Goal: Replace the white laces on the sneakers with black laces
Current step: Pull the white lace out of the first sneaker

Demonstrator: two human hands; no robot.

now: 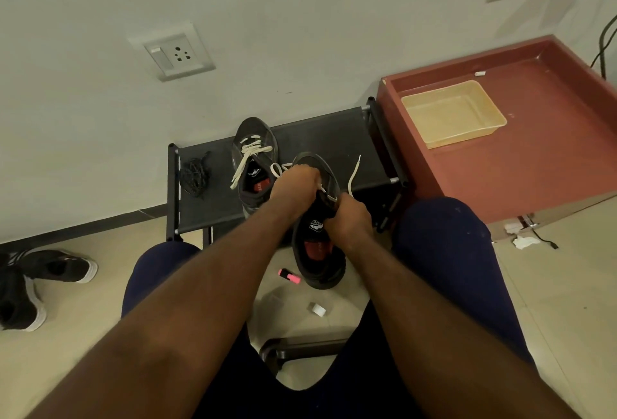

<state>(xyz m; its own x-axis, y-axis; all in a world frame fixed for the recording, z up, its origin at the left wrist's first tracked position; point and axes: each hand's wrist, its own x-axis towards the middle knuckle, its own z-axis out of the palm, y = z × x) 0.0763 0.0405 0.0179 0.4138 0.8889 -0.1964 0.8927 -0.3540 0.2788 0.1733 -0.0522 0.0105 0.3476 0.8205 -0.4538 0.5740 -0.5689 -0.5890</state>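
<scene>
Now we hold the black sneaker point(317, 261) above the floor between our knees, toe pointing away from us. Our left grip point(293, 184) curls round its front part, and our right grip point(350, 218) pinches its white lace point(354, 174) by the tongue, the lace's free end rising just beyond. The second sneaker point(255, 164) sits on the black shoe rack point(334, 138) against the wall, its white laces point(247, 158) loose and trailing. The bundled black laces point(195, 174) lie on the same rack, left of that sneaker and apart from it. A pink highlighter point(289, 276) and a tape roll point(317, 309) lie on the floor below the held sneaker. To the right, a yellow tray point(450, 114) rests in a red-brown cabinet top point(534, 151).
</scene>
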